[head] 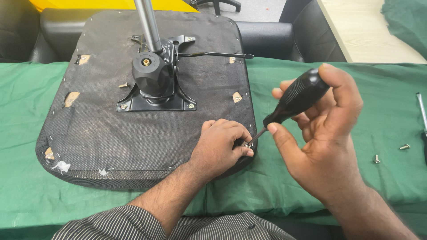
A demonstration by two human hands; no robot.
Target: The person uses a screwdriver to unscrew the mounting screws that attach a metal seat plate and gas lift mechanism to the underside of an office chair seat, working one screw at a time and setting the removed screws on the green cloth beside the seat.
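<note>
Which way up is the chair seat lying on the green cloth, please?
Upside down: the chair seat shows its fabric underside, with the black mounting plate and metal column pointing upward.

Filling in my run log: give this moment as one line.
left hand: steadies screw at seat corner | right hand: holds screwdriver, tip at screw | upturned chair seat on green cloth

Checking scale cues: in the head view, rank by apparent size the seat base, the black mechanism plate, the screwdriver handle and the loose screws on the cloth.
1. Seat base
2. Mechanism plate
3. Screwdriver handle, nearer the camera, so unsure
4. Two loose screws, alike
</note>
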